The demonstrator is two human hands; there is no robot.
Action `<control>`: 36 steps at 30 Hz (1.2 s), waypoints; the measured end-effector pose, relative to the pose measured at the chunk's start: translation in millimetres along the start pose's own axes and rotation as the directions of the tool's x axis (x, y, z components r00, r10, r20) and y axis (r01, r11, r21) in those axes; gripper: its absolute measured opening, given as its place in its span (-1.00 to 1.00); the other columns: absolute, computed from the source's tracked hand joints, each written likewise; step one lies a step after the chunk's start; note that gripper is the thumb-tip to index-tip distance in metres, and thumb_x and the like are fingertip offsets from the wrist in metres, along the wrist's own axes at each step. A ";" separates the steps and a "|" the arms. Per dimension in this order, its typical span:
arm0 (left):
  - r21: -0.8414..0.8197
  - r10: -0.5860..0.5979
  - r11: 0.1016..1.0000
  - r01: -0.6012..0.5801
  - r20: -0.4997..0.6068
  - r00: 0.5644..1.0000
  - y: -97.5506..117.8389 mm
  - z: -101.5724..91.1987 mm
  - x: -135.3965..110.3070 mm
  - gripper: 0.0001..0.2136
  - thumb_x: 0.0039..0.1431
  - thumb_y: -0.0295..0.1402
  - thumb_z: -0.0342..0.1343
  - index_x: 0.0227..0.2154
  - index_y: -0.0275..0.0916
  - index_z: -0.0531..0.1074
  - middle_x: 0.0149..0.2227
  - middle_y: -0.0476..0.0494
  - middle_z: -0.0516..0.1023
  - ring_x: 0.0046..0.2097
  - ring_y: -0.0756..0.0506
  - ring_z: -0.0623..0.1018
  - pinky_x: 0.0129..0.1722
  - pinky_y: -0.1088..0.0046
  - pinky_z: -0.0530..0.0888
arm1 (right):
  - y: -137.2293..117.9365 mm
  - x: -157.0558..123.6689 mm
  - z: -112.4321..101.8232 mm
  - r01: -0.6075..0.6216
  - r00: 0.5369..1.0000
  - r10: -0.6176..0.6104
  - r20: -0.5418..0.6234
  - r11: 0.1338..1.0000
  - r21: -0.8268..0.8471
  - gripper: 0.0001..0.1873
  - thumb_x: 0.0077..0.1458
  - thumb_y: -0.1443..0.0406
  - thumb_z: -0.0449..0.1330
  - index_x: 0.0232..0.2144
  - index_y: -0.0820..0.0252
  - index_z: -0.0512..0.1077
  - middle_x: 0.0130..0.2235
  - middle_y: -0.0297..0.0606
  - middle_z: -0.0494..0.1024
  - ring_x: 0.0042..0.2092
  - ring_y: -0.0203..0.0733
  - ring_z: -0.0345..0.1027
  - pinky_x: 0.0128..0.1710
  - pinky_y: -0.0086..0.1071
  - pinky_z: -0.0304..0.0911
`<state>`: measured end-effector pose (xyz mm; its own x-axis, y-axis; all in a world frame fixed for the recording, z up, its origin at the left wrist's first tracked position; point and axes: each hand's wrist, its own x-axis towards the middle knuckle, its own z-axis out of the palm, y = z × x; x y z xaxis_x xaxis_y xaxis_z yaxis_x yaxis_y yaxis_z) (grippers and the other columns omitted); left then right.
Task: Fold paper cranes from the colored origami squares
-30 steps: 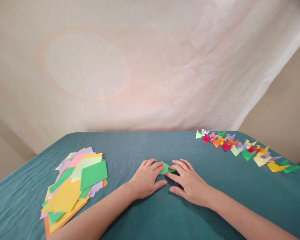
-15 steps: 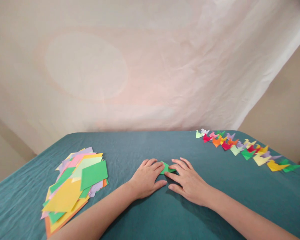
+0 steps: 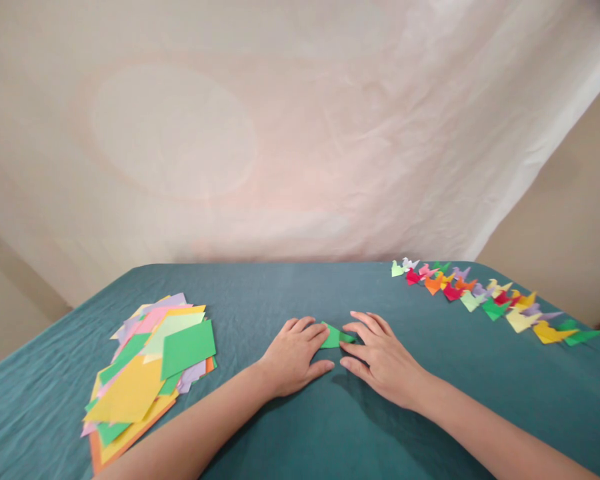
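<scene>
A small folded green paper (image 3: pixel 333 335) lies on the teal tablecloth (image 3: pixel 280 293) at the middle of the table. My left hand (image 3: pixel 293 355) rests flat on its left part, fingers stretched out and pressing it down. My right hand (image 3: pixel 380 357) lies to the right of it, fingers extended, with the fingertips touching the paper's right corner. Most of the paper is hidden under the fingers; only a green triangle shows between the hands.
A loose stack of coloured square papers (image 3: pixel 147 363) lies at the left, a green sheet on top. A row of several folded paper figures (image 3: pixel 485 300) runs along the table's right far edge. A pale cloth hangs behind the table.
My right hand has slid slightly to the right and its thumb has drawn closer to the fingers, uncovering a little more of the green paper. My left hand has stayed put.
</scene>
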<state>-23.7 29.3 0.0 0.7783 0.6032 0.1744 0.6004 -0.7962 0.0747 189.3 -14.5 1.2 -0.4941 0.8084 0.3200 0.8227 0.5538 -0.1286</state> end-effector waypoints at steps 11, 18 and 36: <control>0.004 -0.002 1.000 0.002 0.005 1.000 -0.4 1.0 -0.7 -0.51 0.22 -0.03 -0.17 0.12 -0.19 0.17 0.12 -0.10 0.28 0.14 -0.20 0.18 0.08 0.24 0.11 | 11.0 -6.0 -0.6 -0.022 0.999 0.020 -0.028 0.997 -0.078 -0.68 0.18 0.15 0.02 -0.28 0.14 0.53 -0.14 -0.19 0.46 0.14 -0.01 0.04 0.14 -0.05 -0.12; -0.002 -0.002 1.000 0.002 0.020 1.000 -1.1 0.5 -0.9 -0.50 0.21 -0.02 -0.18 0.12 -0.18 0.16 0.13 -0.08 0.27 0.14 -0.20 0.18 0.09 0.25 0.11 | 11.7 -8.7 2.1 -0.011 0.999 0.007 -0.038 0.993 -0.117 -0.72 0.14 0.17 0.07 -0.31 0.19 0.52 -0.16 -0.17 0.48 0.12 0.00 0.08 0.14 -0.06 -0.11; 0.001 0.006 1.000 -0.006 -0.007 1.000 0.3 1.1 -1.2 -0.52 0.21 -0.04 -0.15 0.11 -0.18 0.18 0.10 -0.12 0.29 0.13 -0.20 0.20 0.09 0.23 0.12 | 10.3 -4.3 21.8 0.136 0.990 -0.135 0.027 0.991 -0.008 -0.55 0.12 0.46 -0.03 0.07 0.14 0.28 0.03 -0.23 0.40 0.16 -0.09 -0.01 0.11 -0.13 -0.03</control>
<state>-24.3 28.4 -1.3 0.7803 0.5985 0.1814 0.5963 -0.7995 0.0725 193.9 -8.0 -21.9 -0.6084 0.7311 0.3088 0.7502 0.6567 -0.0769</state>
